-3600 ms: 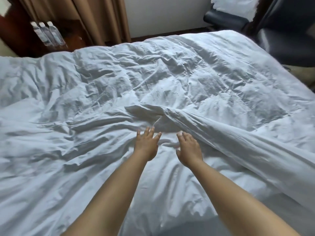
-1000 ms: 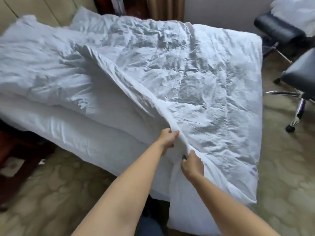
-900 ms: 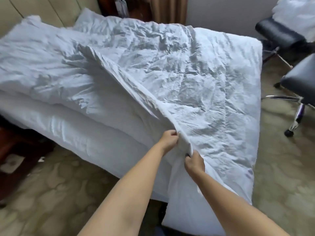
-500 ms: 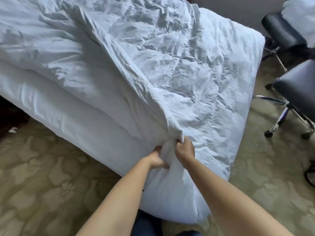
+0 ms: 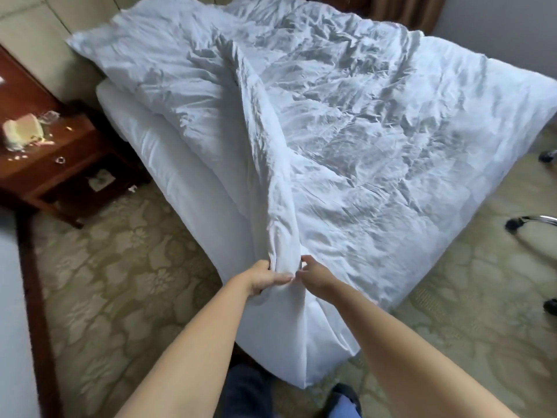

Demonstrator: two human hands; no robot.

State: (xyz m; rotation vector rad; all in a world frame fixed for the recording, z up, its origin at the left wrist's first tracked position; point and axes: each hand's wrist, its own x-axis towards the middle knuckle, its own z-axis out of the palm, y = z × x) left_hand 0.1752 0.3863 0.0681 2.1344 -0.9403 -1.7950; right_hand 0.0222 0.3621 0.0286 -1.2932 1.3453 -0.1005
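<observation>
Item: white duvet (image 5: 346, 131), spread over the bed; near corner hangs off the foot of the mattress (image 5: 187, 164) toward the carpet (image 5: 120, 267).
Left grip (image 5: 265, 280): closed round the bunched corner cloth, thumb on top.
Right grip (image 5: 316, 277): fingers curled, pinching the same bunch; knuckles almost touch the left.
Just changed: vs 0.5 s ago, same hold, but I've backed off. The ridge (image 5: 271, 182) is drawn longer and runs from my grips up toward the headboard (image 5: 45, 40).
Vs 1 s ago: grips were apart, one above the other on the ridge; now side by side at its low end.
Vs 3.6 s ago: both palms open over mid-bed, no hold.
Meaning (est.): hold secured, tension on. Duvet is being drawn toward the foot to straighten it; lengthwise crease not yet out.
Next (est.): lift + shake, or pull to flatten.
Risk: too much pull and the duvet slides off the foot end.
Nearby: nightstand (image 5: 51, 164) w/ clutter at left; chair base (image 5: 530, 220) at right.
</observation>
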